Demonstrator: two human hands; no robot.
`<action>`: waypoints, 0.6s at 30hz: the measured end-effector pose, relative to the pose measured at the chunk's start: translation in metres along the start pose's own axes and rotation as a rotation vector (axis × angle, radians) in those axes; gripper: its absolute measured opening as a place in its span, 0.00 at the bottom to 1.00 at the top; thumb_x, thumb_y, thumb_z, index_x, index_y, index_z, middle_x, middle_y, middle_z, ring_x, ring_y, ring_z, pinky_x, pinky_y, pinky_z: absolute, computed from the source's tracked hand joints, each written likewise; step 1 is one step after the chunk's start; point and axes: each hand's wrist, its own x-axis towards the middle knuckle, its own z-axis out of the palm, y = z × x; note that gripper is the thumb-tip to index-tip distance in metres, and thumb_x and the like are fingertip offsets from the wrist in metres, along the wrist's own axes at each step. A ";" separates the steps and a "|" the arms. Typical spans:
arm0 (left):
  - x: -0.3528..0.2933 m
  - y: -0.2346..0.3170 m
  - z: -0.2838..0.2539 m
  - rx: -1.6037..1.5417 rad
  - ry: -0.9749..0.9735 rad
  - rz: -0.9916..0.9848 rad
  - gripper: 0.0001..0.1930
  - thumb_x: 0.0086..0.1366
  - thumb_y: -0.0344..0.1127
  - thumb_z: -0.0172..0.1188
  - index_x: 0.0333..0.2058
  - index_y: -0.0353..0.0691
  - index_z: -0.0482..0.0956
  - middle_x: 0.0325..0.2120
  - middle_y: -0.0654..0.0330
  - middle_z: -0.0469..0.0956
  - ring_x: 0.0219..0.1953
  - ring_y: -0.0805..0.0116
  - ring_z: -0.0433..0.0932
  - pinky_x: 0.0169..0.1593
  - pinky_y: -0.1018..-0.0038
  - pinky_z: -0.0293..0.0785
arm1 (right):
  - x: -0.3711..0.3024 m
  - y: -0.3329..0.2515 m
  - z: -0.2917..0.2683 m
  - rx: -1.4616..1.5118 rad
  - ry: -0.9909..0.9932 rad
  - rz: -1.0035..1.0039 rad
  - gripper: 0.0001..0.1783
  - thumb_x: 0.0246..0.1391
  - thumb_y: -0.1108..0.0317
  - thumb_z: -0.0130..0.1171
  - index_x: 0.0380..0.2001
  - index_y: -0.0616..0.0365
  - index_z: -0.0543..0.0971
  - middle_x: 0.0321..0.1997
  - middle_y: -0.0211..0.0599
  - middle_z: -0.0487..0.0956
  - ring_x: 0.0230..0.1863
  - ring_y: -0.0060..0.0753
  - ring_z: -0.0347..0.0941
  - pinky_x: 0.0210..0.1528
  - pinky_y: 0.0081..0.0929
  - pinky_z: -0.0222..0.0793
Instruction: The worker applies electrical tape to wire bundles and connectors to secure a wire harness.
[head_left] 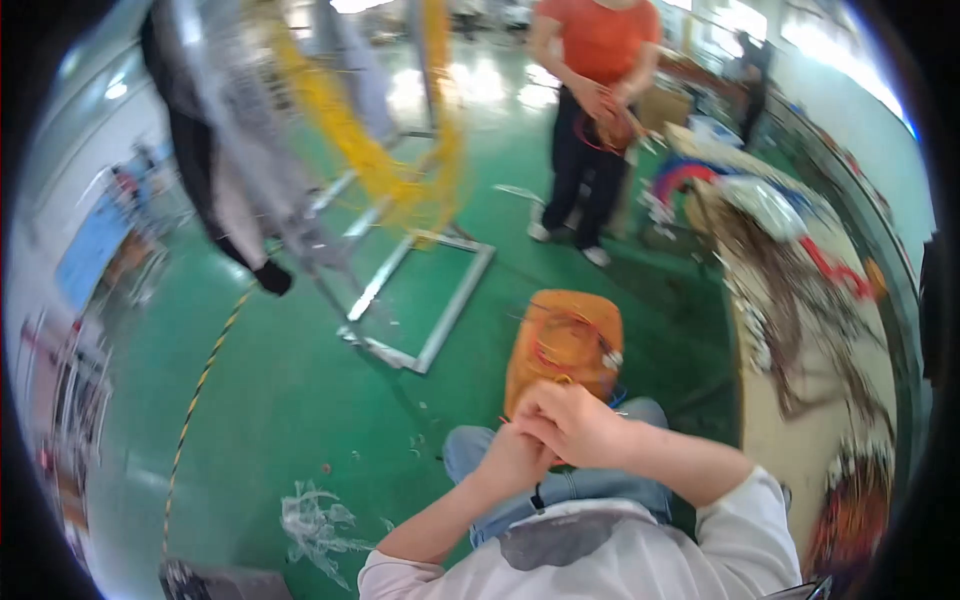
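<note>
My left hand (515, 452) and my right hand (568, 418) meet above my lap, the right partly over the left. Both have their fingers closed and pressed together. What they grip is mostly hidden; a small red tip and a bit of thin black strand show beside the left hand. Just beyond my hands stands an orange stool (550, 372). On its seat lies a loose coil of red and orange wires (545, 345) with pale connectors (612, 358) at its right edge.
A long table (765, 415) on my right bears brown wire bundles (790, 320). A metal rack frame (455, 305) stands ahead left, with yellow wires (370, 150) hanging above. A person in an orange top (600, 45) holds wires. Crumpled clear plastic (318, 525) lies on the green floor.
</note>
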 end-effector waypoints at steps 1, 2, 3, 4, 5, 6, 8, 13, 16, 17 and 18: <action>0.001 0.006 -0.003 -0.022 -0.023 -0.074 0.06 0.52 0.31 0.54 0.25 0.34 0.73 0.21 0.50 0.73 0.24 0.53 0.74 0.26 0.67 0.70 | 0.003 -0.007 -0.004 0.161 0.010 0.178 0.06 0.50 0.75 0.50 0.26 0.63 0.64 0.21 0.35 0.71 0.23 0.26 0.71 0.25 0.21 0.67; 0.009 0.010 -0.004 -0.035 -0.045 -0.125 0.05 0.51 0.30 0.54 0.24 0.34 0.73 0.20 0.49 0.73 0.23 0.53 0.74 0.26 0.68 0.69 | 0.000 0.004 -0.004 0.110 0.139 0.007 0.06 0.53 0.73 0.47 0.28 0.63 0.63 0.18 0.33 0.70 0.21 0.21 0.70 0.23 0.18 0.67; 0.011 0.002 -0.003 -0.111 -0.053 -0.073 0.06 0.55 0.31 0.52 0.26 0.33 0.72 0.20 0.54 0.75 0.20 0.61 0.74 0.24 0.71 0.68 | 0.002 -0.004 -0.010 0.270 0.255 0.191 0.06 0.53 0.73 0.47 0.27 0.63 0.63 0.18 0.33 0.70 0.21 0.21 0.70 0.23 0.18 0.67; 0.014 0.004 0.004 -0.341 -0.006 -0.145 0.07 0.57 0.31 0.50 0.28 0.33 0.72 0.20 0.57 0.75 0.21 0.66 0.74 0.24 0.74 0.68 | 0.005 -0.011 -0.014 0.438 0.374 0.360 0.06 0.54 0.73 0.46 0.26 0.62 0.62 0.18 0.33 0.70 0.21 0.20 0.69 0.23 0.18 0.67; 0.017 0.011 0.009 -0.564 0.034 -0.227 0.09 0.60 0.32 0.48 0.30 0.32 0.72 0.20 0.60 0.76 0.22 0.71 0.74 0.24 0.76 0.67 | 0.003 -0.005 -0.013 0.579 0.528 0.333 0.06 0.54 0.72 0.45 0.25 0.61 0.62 0.20 0.33 0.70 0.21 0.20 0.69 0.22 0.16 0.66; 0.020 0.012 0.016 -0.568 0.028 -0.267 0.11 0.62 0.33 0.43 0.34 0.31 0.71 0.26 0.62 0.76 0.28 0.76 0.74 0.28 0.81 0.69 | -0.002 -0.001 -0.012 0.709 0.641 0.291 0.06 0.54 0.72 0.44 0.25 0.61 0.62 0.20 0.33 0.70 0.20 0.19 0.68 0.22 0.16 0.66; 0.024 0.015 0.035 -1.147 -0.035 -0.538 0.11 0.62 0.34 0.44 0.37 0.32 0.70 0.32 0.58 0.75 0.31 0.75 0.74 0.34 0.81 0.70 | -0.021 0.008 -0.016 0.621 0.776 0.205 0.07 0.56 0.71 0.43 0.25 0.60 0.62 0.20 0.33 0.70 0.20 0.18 0.68 0.23 0.16 0.66; 0.040 0.027 0.053 -1.697 -1.013 -0.724 0.17 0.51 0.41 0.55 0.35 0.34 0.68 0.27 0.57 0.71 0.32 0.65 0.74 0.38 0.68 0.71 | -0.077 -0.027 -0.047 0.543 0.403 0.290 0.06 0.55 0.72 0.45 0.27 0.62 0.62 0.20 0.30 0.70 0.22 0.16 0.66 0.23 0.15 0.63; 0.048 0.078 0.059 -1.706 -1.102 -0.835 0.19 0.49 0.40 0.56 0.35 0.32 0.68 0.30 0.52 0.72 0.34 0.62 0.74 0.37 0.69 0.70 | -0.106 -0.073 -0.068 0.215 0.205 0.237 0.06 0.53 0.73 0.49 0.29 0.63 0.63 0.20 0.32 0.70 0.21 0.17 0.68 0.20 0.16 0.62; 0.046 0.082 0.058 -1.602 -1.081 -0.715 0.18 0.46 0.35 0.56 0.36 0.31 0.69 0.29 0.51 0.74 0.35 0.60 0.74 0.38 0.69 0.70 | -0.118 -0.090 -0.072 0.214 0.265 0.212 0.07 0.53 0.73 0.48 0.28 0.63 0.62 0.19 0.33 0.70 0.19 0.20 0.70 0.18 0.17 0.63; 0.046 0.086 0.065 -1.510 -1.087 -0.584 0.19 0.44 0.31 0.57 0.37 0.30 0.70 0.29 0.49 0.75 0.35 0.59 0.75 0.40 0.69 0.70 | -0.135 -0.095 -0.073 0.281 0.331 0.211 0.07 0.54 0.74 0.48 0.27 0.63 0.61 0.18 0.34 0.70 0.19 0.21 0.71 0.17 0.17 0.63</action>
